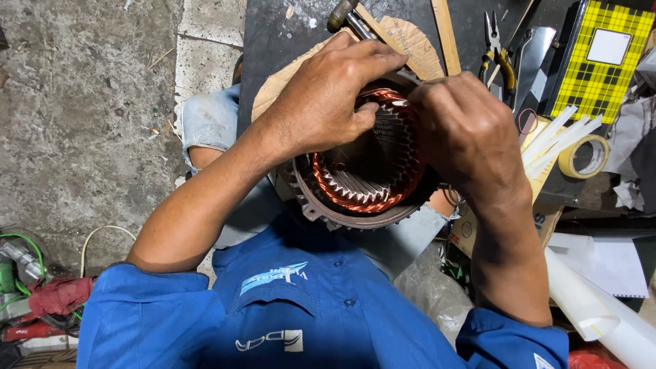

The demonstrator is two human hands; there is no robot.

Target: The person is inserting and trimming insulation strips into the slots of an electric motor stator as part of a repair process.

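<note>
Seen from above: a round motor stator resting on the lap, ringed with copper windings and steel slots inside. Left hand draped over the stator's far-left rim, fingers curled down into the bore, thumb pressed near the top windings — gripping the stator. Right hand bunched tight at the stator's upper-right edge, fingertips pinched against the windings; whatever is pinched stays hidden. Beyond the stator, a hammer and pliers on a dark board. Right of the stator, a tape roll and white strips.
</note>
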